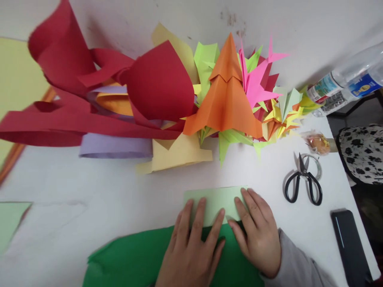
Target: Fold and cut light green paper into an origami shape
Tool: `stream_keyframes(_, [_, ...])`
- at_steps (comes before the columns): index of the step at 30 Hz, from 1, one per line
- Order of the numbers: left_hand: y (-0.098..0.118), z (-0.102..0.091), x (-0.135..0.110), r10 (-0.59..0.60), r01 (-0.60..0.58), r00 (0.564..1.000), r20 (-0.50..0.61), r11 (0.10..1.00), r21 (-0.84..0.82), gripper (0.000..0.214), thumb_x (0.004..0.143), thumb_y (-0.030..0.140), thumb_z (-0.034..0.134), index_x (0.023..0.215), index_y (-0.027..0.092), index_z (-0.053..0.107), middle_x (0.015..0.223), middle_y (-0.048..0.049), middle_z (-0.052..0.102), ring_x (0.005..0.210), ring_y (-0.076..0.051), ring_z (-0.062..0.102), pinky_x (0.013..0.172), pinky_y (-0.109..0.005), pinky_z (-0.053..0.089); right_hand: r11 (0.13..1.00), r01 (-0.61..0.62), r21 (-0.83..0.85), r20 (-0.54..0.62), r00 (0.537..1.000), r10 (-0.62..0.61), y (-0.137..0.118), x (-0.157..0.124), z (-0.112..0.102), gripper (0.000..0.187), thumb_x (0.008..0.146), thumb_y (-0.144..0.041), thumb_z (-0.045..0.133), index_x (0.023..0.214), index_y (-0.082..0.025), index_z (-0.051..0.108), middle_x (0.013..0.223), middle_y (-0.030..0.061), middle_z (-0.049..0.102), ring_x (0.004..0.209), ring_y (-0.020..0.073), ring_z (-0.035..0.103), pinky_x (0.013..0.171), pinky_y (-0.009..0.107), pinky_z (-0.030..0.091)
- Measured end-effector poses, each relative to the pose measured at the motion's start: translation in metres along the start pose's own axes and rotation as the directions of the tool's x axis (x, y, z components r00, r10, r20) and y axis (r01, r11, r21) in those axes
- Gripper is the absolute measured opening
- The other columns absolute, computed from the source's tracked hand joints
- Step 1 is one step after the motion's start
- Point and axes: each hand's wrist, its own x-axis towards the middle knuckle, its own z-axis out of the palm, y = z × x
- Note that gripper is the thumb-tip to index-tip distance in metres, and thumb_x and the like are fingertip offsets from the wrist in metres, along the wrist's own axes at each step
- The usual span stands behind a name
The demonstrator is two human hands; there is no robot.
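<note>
Over a dark green sheet (128, 263) at the worktop's (119, 187) front edge, we press our left hand (191, 247) and right hand (257, 235), both flat, fingers spread, gripping nothing, on the pale green sheet (214, 201), with scissors (303, 185) toward the right edge.

Scissors (304, 172) near paper-plane pile (227, 99) — plastic bottle (344, 85) beyond.

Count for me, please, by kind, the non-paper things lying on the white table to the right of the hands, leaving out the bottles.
Black-handled metal scissors: 1
Clear tape roll: 1
Clear-wrapped orange snack: 1
Flat black rectangular object: 1
Total: 4
</note>
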Motion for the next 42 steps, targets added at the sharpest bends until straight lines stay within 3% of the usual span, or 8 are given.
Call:
stream_keyframes(13, [0.002,0.000,0.000,-0.020,0.019,1.000,0.008,1.000,0.022,0.044,0.085,0.045,0.055,0.124,0.026,0.059,0.140,-0.0207,0.043,0.133,-0.046,0.032,0.097,-0.057,0.038,0.999,-0.012,-0.044,0.023,1.000,0.013,-0.001,-0.001,-0.001,0.038,0.090,-0.035,0.054,0.120,-0.012,0.058,0.127,0.0177,0.060,0.126,0.0332,0.047,0.096,0.052,0.045])
stream_keyframes(22, [-0.001,-0.001,0.001,0.042,-0.048,0.998,0.048,0.992,0.115,0.064,0.077,0.055,0.062,0.132,0.024,0.053,0.140,-0.0245,0.042,0.130,-0.047,0.036,0.094,-0.055,0.042,0.990,0.141,0.004,0.010,0.990,-0.141,-0.004,-0.001,-0.002,0.031,0.092,-0.031,0.051,0.112,-0.012,0.064,0.120,0.0178,0.063,0.114,0.0290,0.055,0.092,0.048,0.049])
stream_keyframes(29, [-0.001,0.006,0.000,0.055,-0.061,0.997,0.051,0.991,0.120,0.076,0.076,0.068,0.052,0.136,0.023,0.048,0.145,-0.0253,0.035,0.133,-0.048,0.030,0.097,-0.058,0.038,0.983,0.181,-0.036,0.022,0.983,-0.180,0.000,0.002,0.000,0.032,0.091,-0.034,0.054,0.113,-0.013,0.064,0.117,0.0145,0.065,0.109,0.0272,0.057,0.098,0.048,0.043])
stream_keyframes(37, [-0.006,0.009,0.002,0.068,-0.076,0.994,0.087,0.993,0.092,0.081,0.077,0.072,0.044,0.142,0.024,0.040,0.151,-0.0200,0.029,0.137,-0.045,0.024,0.104,-0.058,0.030,0.972,0.221,-0.080,-0.002,0.975,-0.221,0.010,-0.001,0.012,0.030,0.090,-0.032,0.056,0.114,-0.017,0.064,0.118,0.0144,0.064,0.110,0.0260,0.053,0.099,0.046,0.038])
stream_keyframes(42, [-0.014,0.003,0.002,0.141,-0.150,0.984,0.113,0.986,0.076,0.075,0.080,0.070,0.043,0.141,0.028,0.041,0.152,-0.0168,0.029,0.138,-0.044,0.023,0.104,-0.056,0.031,0.979,0.192,-0.065,-0.049,0.980,-0.195,0.014,0.001,0.015,0.024,0.091,-0.029,0.054,0.108,-0.020,0.068,0.112,0.0112,0.066,0.100,0.0237,0.055,0.092,0.043,0.040])
